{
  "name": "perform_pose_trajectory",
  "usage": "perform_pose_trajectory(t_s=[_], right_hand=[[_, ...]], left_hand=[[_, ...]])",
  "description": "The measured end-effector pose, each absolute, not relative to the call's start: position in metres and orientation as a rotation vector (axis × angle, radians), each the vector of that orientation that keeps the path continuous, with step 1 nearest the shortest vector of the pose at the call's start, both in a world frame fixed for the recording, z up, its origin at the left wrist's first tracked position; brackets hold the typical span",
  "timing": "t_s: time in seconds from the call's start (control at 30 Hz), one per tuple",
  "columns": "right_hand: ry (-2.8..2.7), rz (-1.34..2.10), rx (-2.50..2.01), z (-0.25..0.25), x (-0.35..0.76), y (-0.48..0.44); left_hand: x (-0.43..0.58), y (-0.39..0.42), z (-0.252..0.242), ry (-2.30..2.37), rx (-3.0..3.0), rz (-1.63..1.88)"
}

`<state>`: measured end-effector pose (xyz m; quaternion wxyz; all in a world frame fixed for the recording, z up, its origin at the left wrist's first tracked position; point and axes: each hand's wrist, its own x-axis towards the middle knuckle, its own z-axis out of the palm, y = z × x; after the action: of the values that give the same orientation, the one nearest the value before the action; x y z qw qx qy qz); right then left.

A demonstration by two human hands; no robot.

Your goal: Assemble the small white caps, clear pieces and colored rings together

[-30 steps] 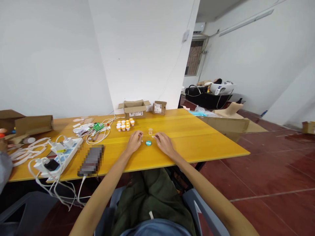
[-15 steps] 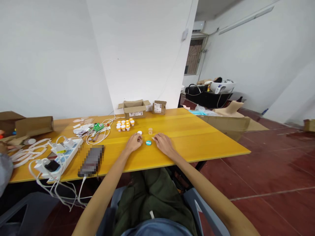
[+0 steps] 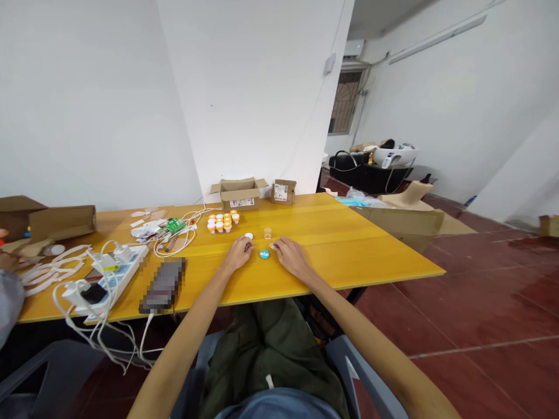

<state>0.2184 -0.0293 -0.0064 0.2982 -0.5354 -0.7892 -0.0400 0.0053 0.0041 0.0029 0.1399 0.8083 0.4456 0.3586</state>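
My left hand rests on the yellow table with its fingers curled in; whether anything is inside is hidden. Just beyond its fingertips lies a white round lid. My right hand has its fingertips closed on a small whitish piece, too small to name. Between the hands sits a round teal disc with white marks. A small clear cup stands beyond the disc, touched by neither hand.
Small white-and-orange cups stand grouped behind my left hand. Farther back are an open cardboard box and a smaller box. Leftward lie a phone, cables and a power strip. Another person's sleeve shows at the far left.
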Motion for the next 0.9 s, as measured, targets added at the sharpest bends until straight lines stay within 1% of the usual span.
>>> perform_pose_trajectory(t_s=[0.23, 0.43, 0.6, 0.9], right_hand=[[-2.091, -0.117, -1.362, -0.0105, 0.2198, -0.0257], [-2.078, -0.115, -1.399, -0.0064, 0.2173, -0.0287], [-2.069, -0.115, -1.373, -0.0051, 0.2176, -0.0292], [-2.066, -0.116, -1.358, -0.0049, 0.2168, -0.0291]], left_hand=[[0.0054, 0.0052, 0.0011, 1.258, 2.284, 1.095], [0.005, 0.0035, 0.0047, 1.4, 2.223, 1.184], [0.0035, 0.0023, 0.0045, 1.492, 2.237, 1.112], [0.0042, 0.001, 0.0056, 1.402, 2.289, 1.08]])
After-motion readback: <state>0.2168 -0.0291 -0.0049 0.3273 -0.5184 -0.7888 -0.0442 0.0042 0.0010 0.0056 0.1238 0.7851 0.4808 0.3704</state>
